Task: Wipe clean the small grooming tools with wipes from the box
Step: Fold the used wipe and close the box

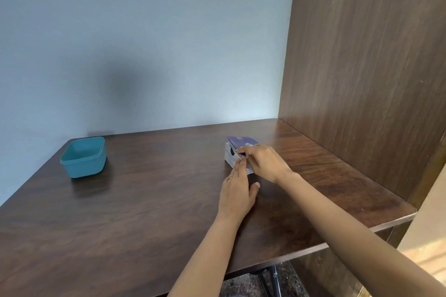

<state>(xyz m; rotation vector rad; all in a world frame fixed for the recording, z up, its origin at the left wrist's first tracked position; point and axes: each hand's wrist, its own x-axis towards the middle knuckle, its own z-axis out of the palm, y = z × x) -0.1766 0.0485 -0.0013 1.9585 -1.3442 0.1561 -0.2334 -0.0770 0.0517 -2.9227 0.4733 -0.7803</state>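
Box (228,153) well inside table (144,200) edges | left hand (237,190) flat against it | right hand (263,164) pinches its top

Soft, even, moderately bright light. The wall (144,31) is palest by the corner at 2 o'clock and carries a diffuse grey shadow at 10 o'clock. A faint sheen lies on the tabletop (144,200) at 3 o'clock. Wide-angle distortion bows the edges, and the print on the box (229,157) is blurred.
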